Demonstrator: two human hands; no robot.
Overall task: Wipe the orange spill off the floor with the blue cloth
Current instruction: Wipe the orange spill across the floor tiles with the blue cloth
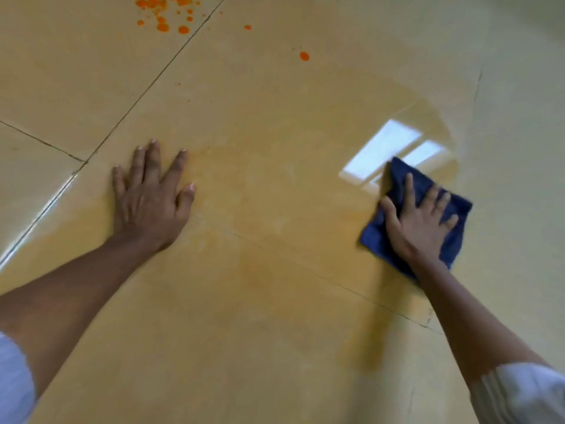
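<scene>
1. Head view: we are leaning over a glossy tiled floor (275, 347), looking down at both our bare forearms reaching forward.
2. Our left hand (149, 203) is lying flat on the floor with its fingers straight and spread, grasping nothing, just right of a crossing of tile joints.
3. Our right hand (419, 221) is pressing down on the cloth (452, 249), fingers straight and fanned over it rather than curled round it.
4. The cloth is sitting folded and flat on the floor at the right, its blue edges showing past the hand on all sides.
5. A pale orange smear (260, 185) is covering the tile between our two hands and running toward us.
6. The smear is looking wet and shiny near the cloth, where a bright window reflection (382, 148) is touching the cloth's far corner.
7. Bright orange drops (163, 13) are lying clustered at the far left, well apart from the cloth, with single drops (304, 56) nearer the middle.
8. White sleeves (526, 393) are showing at the lower corners.
</scene>
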